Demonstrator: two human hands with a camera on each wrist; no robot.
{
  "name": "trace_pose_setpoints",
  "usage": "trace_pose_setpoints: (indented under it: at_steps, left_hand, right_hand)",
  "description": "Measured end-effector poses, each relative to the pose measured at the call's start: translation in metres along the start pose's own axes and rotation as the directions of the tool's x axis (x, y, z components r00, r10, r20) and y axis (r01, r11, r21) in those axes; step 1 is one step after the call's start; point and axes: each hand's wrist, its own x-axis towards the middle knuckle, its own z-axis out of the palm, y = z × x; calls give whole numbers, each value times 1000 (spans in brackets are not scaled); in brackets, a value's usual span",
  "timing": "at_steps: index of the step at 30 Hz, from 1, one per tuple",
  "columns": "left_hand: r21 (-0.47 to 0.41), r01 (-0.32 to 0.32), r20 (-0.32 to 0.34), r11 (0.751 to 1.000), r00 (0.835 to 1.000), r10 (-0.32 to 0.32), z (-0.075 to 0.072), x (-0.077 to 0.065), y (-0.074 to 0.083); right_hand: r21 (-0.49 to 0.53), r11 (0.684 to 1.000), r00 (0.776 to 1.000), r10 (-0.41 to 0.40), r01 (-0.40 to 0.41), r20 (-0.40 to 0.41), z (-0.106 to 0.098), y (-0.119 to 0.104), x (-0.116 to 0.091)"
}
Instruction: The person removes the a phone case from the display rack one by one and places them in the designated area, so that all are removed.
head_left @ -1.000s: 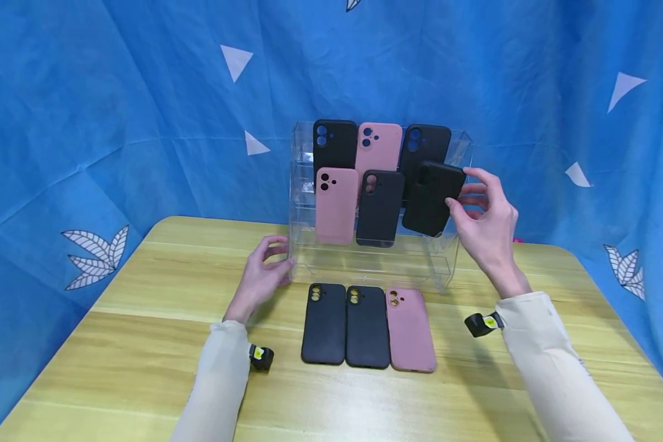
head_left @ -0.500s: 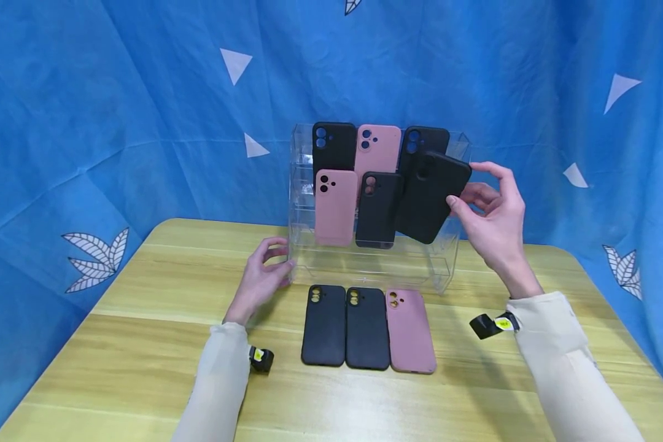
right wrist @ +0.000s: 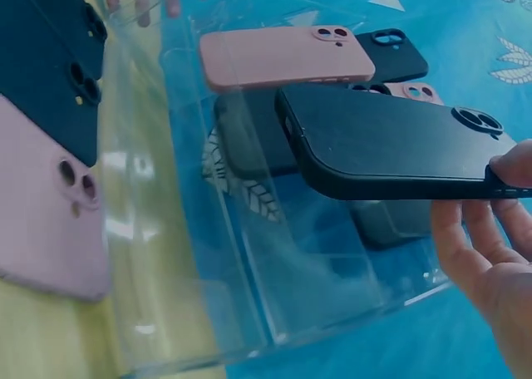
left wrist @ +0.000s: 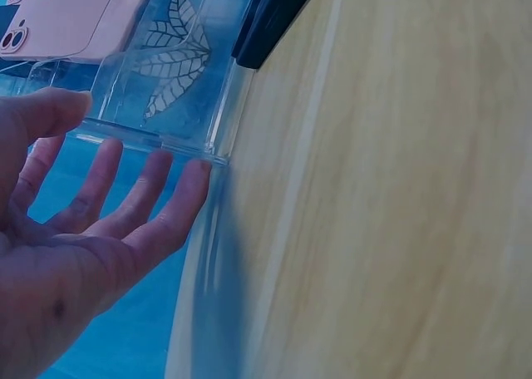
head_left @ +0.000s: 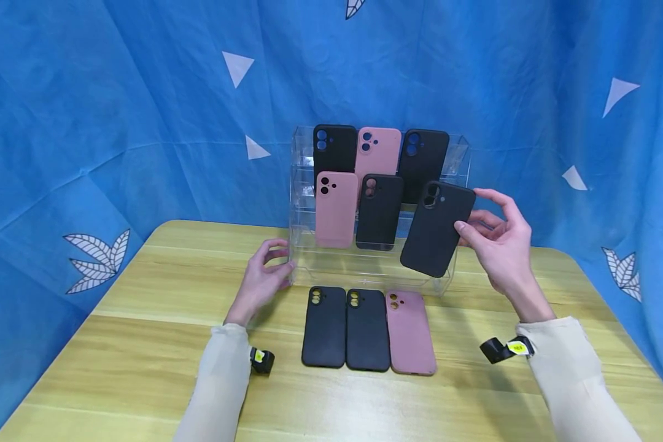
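Observation:
In the head view my right hand [head_left: 503, 245] pinches a black phone case [head_left: 438, 228] by its right edge, thumb on the back face. The case is tilted, held in front of the clear acrylic rack [head_left: 364, 267] at its lower right. The right wrist view shows this black case [right wrist: 382, 146] above the rack's tiers. My left hand [head_left: 261, 279] touches the rack's left side; in the left wrist view its relaxed, spread fingers [left wrist: 162, 217] meet the clear side edge. Standing in the rack are a front pink case [head_left: 336, 212], a front black case [head_left: 379, 215] and several behind.
A row of phone cases lies before the rack: a black case [head_left: 323, 328], another black case [head_left: 368, 331] and a pink case [head_left: 412, 334]. All of this is on a wooden table [head_left: 143, 344]. A blue curtain [head_left: 143, 92] hangs behind.
My right hand first raised the black case slightly to the right, then lowered it towards the front, so its camera holes now show plainly. The left hand stays at the rack's side.

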Motion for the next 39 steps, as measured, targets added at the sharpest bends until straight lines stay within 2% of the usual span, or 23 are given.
trace_pose_setpoints:
  at_steps: [11, 20, 24, 30, 39]
  left_hand:
    - [-2, 18, -2, 1000, 1000, -18, -2, 0, -1]
    - [0, 0, -12, 1000, 1000, 0, -2, 3, 1]
    - [6, 4, -12, 1000, 1000, -4, -2, 3, 1]
    - [3, -5, -3, 1000, 1000, 5, -2, 4, 0]
    - [3, 13, 10, 1000, 1000, -13, -1, 3, -2]
  right_hand:
    - [49, 997, 997, 63, -66, 53, -22, 14, -36]
    - [21, 988, 984, 153, -155, 89, -42, 28, -61]
    - [8, 976, 970, 216, -219, 111, -51, 34, -71]
    - [-96, 955, 943, 294, -282, 155, -62, 41, -85]
    - [-163, 919, 900, 388, -360, 197, -71, 49, -93]
